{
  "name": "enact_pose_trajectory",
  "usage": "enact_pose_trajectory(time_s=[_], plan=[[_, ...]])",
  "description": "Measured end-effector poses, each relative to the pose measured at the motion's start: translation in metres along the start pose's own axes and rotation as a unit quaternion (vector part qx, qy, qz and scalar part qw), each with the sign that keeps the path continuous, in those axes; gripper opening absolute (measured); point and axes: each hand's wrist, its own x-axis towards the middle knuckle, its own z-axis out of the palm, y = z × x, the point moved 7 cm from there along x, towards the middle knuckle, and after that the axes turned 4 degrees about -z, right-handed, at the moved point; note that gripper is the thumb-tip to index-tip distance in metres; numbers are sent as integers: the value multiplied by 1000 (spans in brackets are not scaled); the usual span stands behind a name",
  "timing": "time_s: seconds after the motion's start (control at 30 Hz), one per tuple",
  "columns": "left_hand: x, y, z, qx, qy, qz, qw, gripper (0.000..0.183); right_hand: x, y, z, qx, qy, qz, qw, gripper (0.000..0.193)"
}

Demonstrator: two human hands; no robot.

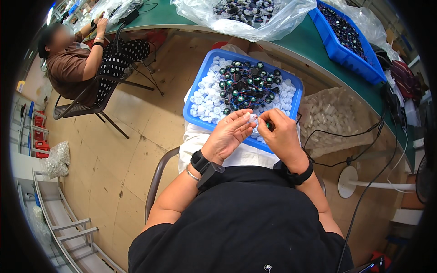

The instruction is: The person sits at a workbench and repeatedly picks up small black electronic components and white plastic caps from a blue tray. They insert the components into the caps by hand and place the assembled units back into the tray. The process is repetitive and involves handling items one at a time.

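A blue tray rests on my lap. Inside are many small white plastic caps, with a heap of small round black parts with thin wires on top. Above the tray's near side, my left hand holds a white plastic cap between thumb and fingers. My right hand is closed in a pinch close beside that cap. A black wired part shows at its fingers; how it is gripped is partly hidden.
A green table curves ahead, bearing a clear bag of parts and a blue bin. A bag of white pieces, cables and a fan are at right. A person sits at far left.
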Motion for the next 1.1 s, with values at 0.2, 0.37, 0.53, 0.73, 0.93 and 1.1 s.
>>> enact_pose_trajectory(time_s=[0.2,0.37,0.53,0.73,0.93,1.1], plan=[[3,-3,-1,25,-20,12,999,30,1,-2,5,12,-12,-2,1000,7],[-1,3,3,33,-12,28,999,27,-1,13,11,111,-45,85,989,4],[-5,9,6,86,-9,63,994,23,-5,23,19,230,-105,183,950,4],[-5,11,6,163,7,77,984,23,-8,31,21,234,-94,157,955,6],[-8,18,16,227,-9,110,968,21,-7,25,22,284,-71,163,942,14],[-10,30,16,383,19,194,903,32,-5,22,26,358,-97,185,910,14]])
